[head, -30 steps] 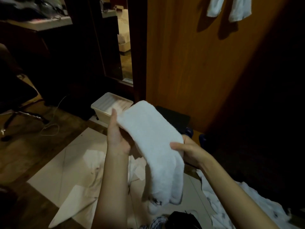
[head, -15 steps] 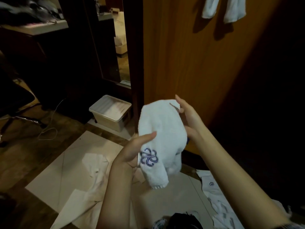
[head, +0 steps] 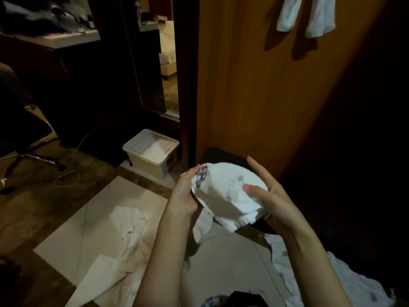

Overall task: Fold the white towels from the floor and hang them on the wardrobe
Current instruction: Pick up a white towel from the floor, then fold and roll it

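We hold the folded white towel [head: 228,193] between both hands: our left hand [head: 184,196] pinches its embroidered edge, our right hand [head: 269,196] grips the other side.

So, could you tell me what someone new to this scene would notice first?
First, the folded white towel at centre, held between the left hand and the right hand, its blue embroidered mark by the left fingers. Next, two white towels hanging high on the orange-brown wardrobe door at upper right. More white towels lie loose on the pale floor sheet below, with a lidded plastic box behind them.
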The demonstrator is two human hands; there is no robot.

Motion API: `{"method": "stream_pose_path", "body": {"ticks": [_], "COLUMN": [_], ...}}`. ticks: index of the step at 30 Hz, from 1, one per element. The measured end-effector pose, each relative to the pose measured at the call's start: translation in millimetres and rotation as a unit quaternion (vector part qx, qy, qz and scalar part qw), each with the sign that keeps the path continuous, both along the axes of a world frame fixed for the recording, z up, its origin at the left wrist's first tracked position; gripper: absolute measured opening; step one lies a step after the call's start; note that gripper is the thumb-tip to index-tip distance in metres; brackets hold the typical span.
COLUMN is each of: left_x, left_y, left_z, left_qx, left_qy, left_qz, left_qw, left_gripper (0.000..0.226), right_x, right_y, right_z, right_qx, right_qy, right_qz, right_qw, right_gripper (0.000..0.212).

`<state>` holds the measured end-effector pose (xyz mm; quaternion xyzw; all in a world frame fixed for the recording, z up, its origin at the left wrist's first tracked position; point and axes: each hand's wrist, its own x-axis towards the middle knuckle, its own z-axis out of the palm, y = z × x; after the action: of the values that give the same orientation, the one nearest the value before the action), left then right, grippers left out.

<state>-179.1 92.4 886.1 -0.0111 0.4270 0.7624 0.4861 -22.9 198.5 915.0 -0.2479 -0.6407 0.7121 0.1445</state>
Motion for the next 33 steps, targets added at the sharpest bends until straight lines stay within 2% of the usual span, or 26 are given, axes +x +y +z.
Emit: {"method": "stream_pose_path", "body": {"ticks": [2,4,6,8,9,11,13,14,15,16,18,19,21,22,23,25,27,28,30,33], "left_x": [2.4,1.5,-3.2,-11.1,-16.2,-20.3,-16.3,-12.7,-7.5,-3.3,3.3,4.0,-0.5,-2.0,-3.1,-0.5,6.6,9.3,11.1,10.9], "left_y": [-0.7,-7.4,-19.9,-34.3,-40.4,-48.7,-50.0,-46.3,-39.6,-32.8,-21.1,-18.8,-17.4,-18.3,-18.0,-16.1,-14.1,-13.3,-12.8,-14.8], "left_z": [-8.3,-13.4,-8.4,3.5,7.8,18.8,24.9,24.2,23.9,22.3,23.2,22.8,16.8,15.1,12.5,11.6,15.6,16.6,20.0,23.0], "left_qx": [-0.026,-0.094,-0.192,-0.296,-0.319,-0.253,-0.130,-0.089,-0.054,-0.021,0.022,0.020,-0.010,-0.014,-0.011,-0.006,-0.004,0.000,0.013,0.014], "left_qy": [0.047,0.163,0.294,0.383,0.442,0.560,0.582,0.575,0.577,0.569,0.517,0.526,0.574,0.577,0.566,0.533,0.477,0.440,0.378,0.360], "left_qz": [-0.038,-0.083,-0.151,-0.222,-0.211,-0.137,-0.165,-0.189,-0.189,-0.165,-0.085,-0.043,0.017,0.027,0.032,0.040,0.034,0.023,0.003,-0.015], "left_qw": [0.998,0.979,0.924,0.847,0.811,0.777,0.786,0.791,0.792,0.805,0.851,0.849,0.818,0.816,0.824,0.845,0.878,0.898,0.926,0.933], "left_gripper": [0.033,0.030,0.032,0.040,0.041,0.028,0.088,0.110,0.116,0.104,0.048,0.027,0.024,0.019,0.015,0.017,0.024,0.030,0.037,0.028], "right_x": [-6.5,-14.5,-23.3,-29.5,-32.3,-37.1,-40.7,-42.4,-43.7,-43.9,-40.9,-37.8,-28.5,-24.8,-21.7,-18.2,-13.6,-11.2,-7.3,-8.0], "right_y": [0.9,1.2,3.5,5.0,4.1,1.4,-4.0,-6.1,-8.0,-10.1,-13.1,-13.5,-12.4,-11.4,-13.0,-11.8,-9.4,-8.9,-10.3,-13.2], "right_z": [12.6,24.6,32.3,37.4,39.6,41.3,41.9,40.5,38.6,37.1,35.8,35.9,38.7,41.2,46.9,50.6,50.3,50.0,49.9,47.3], "right_qx": [-0.050,-0.106,-0.134,-0.144,-0.148,-0.155,-0.162,-0.167,-0.175,-0.186,-0.194,-0.184,-0.162,-0.151,-0.145,-0.096,0.030,0.095,0.156,0.249], "right_qy": [0.039,0.064,0.059,0.057,0.056,0.050,0.037,0.030,0.023,0.018,0.009,0.001,-0.002,0.016,0.043,0.075,0.047,0.035,0.039,0.071], "right_qz": [-0.033,-0.049,-0.078,-0.096,-0.098,-0.101,-0.107,-0.108,-0.107,-0.103,-0.092,-0.082,-0.048,-0.020,0.018,0.075,0.096,0.102,0.110,0.055], "right_qw": [0.997,0.991,0.986,0.983,0.982,0.981,0.980,0.980,0.978,0.977,0.977,0.979,0.986,0.988,0.988,0.990,0.994,0.990,0.981,0.964], "right_gripper": [0.050,0.035,0.026,0.020,0.018,0.017,0.016,0.016,0.016,0.016,0.019,0.025,0.035,0.036,0.039,0.063,0.078,0.079,0.073,0.044]}}
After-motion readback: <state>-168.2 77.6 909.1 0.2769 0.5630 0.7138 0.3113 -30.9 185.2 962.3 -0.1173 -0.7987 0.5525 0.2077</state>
